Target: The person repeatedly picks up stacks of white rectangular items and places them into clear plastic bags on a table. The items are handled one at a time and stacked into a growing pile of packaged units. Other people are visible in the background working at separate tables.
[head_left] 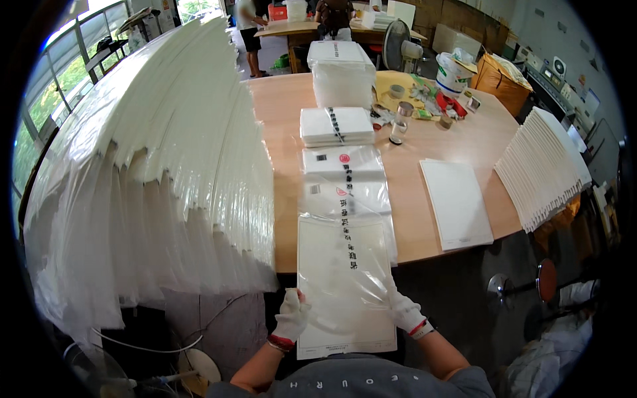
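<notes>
A white paper sheet or thin stack lies lengthwise in front of me, its near end sticking out past the table edge. A clear plastic bag with dark printing covers its far part. My left hand, in a white glove with a red cuff, closes on the paper's left edge, thumb uppermost. On the opposite side my right hand, gloved alike, grips the paper and bag edge; its fingertips are partly hidden. Beyond the paper, more flat printed plastic bags lie overlapped on the wooden table.
Tall fanned piles of plastic bags rise at left. Packed bundles and a higher stack stand ahead. White sheets, a staggered paper stack, a glass jar and a fan are to the right. People stand farther back.
</notes>
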Demonstrator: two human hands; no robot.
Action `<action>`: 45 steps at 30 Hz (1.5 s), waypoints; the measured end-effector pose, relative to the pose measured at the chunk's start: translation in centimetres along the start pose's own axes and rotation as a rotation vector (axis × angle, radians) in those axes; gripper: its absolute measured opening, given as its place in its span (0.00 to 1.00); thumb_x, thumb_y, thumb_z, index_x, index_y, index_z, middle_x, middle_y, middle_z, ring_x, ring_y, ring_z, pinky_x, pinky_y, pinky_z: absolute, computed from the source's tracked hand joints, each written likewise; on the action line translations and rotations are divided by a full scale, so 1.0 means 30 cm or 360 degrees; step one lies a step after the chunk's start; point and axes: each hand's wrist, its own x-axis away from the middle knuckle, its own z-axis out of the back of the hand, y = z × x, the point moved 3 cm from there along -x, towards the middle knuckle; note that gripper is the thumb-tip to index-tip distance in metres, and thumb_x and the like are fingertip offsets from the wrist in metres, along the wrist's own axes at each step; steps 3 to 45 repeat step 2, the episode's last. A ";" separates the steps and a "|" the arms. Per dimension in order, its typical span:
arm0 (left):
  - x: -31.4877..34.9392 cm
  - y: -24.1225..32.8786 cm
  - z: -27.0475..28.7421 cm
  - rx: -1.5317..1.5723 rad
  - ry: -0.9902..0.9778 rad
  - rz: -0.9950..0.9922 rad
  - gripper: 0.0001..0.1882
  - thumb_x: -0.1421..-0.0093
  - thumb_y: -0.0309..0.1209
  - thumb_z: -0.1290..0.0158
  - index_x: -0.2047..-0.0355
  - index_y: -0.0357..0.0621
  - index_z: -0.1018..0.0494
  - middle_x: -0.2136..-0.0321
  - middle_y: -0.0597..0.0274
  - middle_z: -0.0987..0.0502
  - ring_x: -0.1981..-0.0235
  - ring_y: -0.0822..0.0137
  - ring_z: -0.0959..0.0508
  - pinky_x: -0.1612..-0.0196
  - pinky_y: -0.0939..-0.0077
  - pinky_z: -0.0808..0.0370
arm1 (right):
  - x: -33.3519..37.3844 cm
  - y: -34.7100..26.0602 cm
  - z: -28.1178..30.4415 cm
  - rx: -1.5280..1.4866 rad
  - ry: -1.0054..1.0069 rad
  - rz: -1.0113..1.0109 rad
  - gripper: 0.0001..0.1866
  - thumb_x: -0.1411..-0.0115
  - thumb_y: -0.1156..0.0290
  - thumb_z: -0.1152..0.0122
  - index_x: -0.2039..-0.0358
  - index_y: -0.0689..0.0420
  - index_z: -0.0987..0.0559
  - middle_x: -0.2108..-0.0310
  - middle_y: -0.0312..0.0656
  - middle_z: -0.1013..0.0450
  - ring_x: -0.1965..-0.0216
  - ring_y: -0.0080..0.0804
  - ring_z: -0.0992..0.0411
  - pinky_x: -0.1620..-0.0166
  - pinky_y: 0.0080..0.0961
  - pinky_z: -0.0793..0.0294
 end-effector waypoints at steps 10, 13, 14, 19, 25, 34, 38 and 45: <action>0.076 -0.066 -0.013 0.0010 -0.0140 0.0188 0.10 0.42 0.26 0.53 0.63 0.36 0.41 0.72 0.46 0.32 0.70 0.48 0.30 0.66 0.58 0.33 | 0.045 0.010 -0.029 -0.0042 -0.0115 -0.0069 0.43 0.45 0.59 0.47 0.35 0.46 0.60 0.57 0.51 0.28 0.66 0.46 0.24 0.70 0.55 0.29; 0.076 -0.066 -0.013 0.0010 -0.0140 0.0188 0.10 0.42 0.26 0.53 0.63 0.36 0.41 0.72 0.46 0.32 0.70 0.48 0.30 0.66 0.58 0.33 | 0.045 0.010 -0.029 -0.0042 -0.0115 -0.0069 0.43 0.45 0.59 0.47 0.35 0.46 0.60 0.57 0.51 0.28 0.66 0.46 0.24 0.70 0.55 0.29; 0.076 -0.066 -0.013 0.0010 -0.0140 0.0188 0.10 0.42 0.26 0.53 0.63 0.36 0.41 0.72 0.46 0.32 0.70 0.48 0.30 0.66 0.58 0.33 | 0.045 0.010 -0.029 -0.0042 -0.0115 -0.0069 0.43 0.45 0.59 0.47 0.35 0.46 0.60 0.57 0.51 0.28 0.66 0.46 0.24 0.70 0.55 0.29; 0.076 -0.066 -0.013 0.0010 -0.0140 0.0188 0.10 0.42 0.26 0.53 0.63 0.36 0.41 0.72 0.46 0.32 0.70 0.48 0.30 0.66 0.58 0.33 | 0.045 0.010 -0.029 -0.0042 -0.0115 -0.0069 0.43 0.45 0.59 0.47 0.35 0.46 0.60 0.57 0.51 0.28 0.66 0.46 0.24 0.70 0.55 0.29; 0.076 -0.066 -0.013 0.0010 -0.0140 0.0188 0.10 0.42 0.26 0.53 0.63 0.36 0.41 0.72 0.46 0.32 0.70 0.48 0.30 0.66 0.58 0.33 | 0.045 0.010 -0.029 -0.0042 -0.0115 -0.0069 0.43 0.45 0.59 0.47 0.35 0.46 0.60 0.57 0.51 0.28 0.66 0.46 0.24 0.70 0.55 0.29; 0.076 -0.066 -0.013 0.0010 -0.0140 0.0188 0.10 0.42 0.26 0.53 0.63 0.36 0.41 0.72 0.46 0.32 0.70 0.48 0.30 0.66 0.58 0.33 | 0.045 0.010 -0.029 -0.0042 -0.0115 -0.0069 0.43 0.45 0.59 0.47 0.35 0.46 0.60 0.57 0.51 0.28 0.66 0.46 0.24 0.70 0.55 0.29; 0.076 -0.066 -0.013 0.0010 -0.0140 0.0188 0.10 0.42 0.26 0.53 0.63 0.36 0.41 0.72 0.46 0.32 0.70 0.48 0.30 0.66 0.58 0.33 | 0.045 0.010 -0.029 -0.0042 -0.0115 -0.0069 0.43 0.45 0.59 0.47 0.35 0.46 0.60 0.57 0.51 0.28 0.66 0.46 0.24 0.70 0.55 0.29; 0.076 -0.066 -0.013 0.0010 -0.0140 0.0188 0.10 0.42 0.26 0.53 0.63 0.36 0.41 0.72 0.46 0.32 0.70 0.48 0.30 0.66 0.58 0.33 | 0.045 0.010 -0.029 -0.0042 -0.0115 -0.0069 0.43 0.45 0.59 0.47 0.35 0.46 0.60 0.57 0.51 0.28 0.66 0.46 0.24 0.70 0.55 0.29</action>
